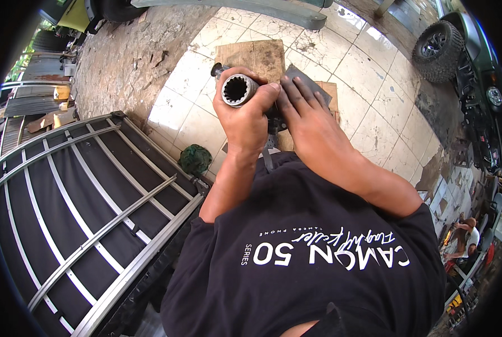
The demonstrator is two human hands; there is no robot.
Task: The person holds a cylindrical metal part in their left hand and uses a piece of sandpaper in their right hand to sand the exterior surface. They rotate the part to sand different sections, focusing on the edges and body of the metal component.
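Observation:
In my left hand [245, 115] is a splined metal tube [239, 91], its round open end with inner teeth turned up toward me. The fingers wrap round it and the thumb lies along its right side. My right hand [313, 115] is just right of it, fingers stretched out and blackened at the tips. Its index fingertip is close to my left thumb; whether they touch, I cannot tell. A dark part with a round black end [217, 70] sticks out left of the tube. Below and between my hands shows some dark metal [274, 124], mostly hidden.
Brown cardboard [256, 53] and a dark flat sheet [307, 80] lie on the cracked tile floor [369, 106]. A metal-framed black panel [82, 208] fills the left, beside a dark green bundle [195, 159]. A vehicle wheel [433, 48] and a person [467, 238] are to the right.

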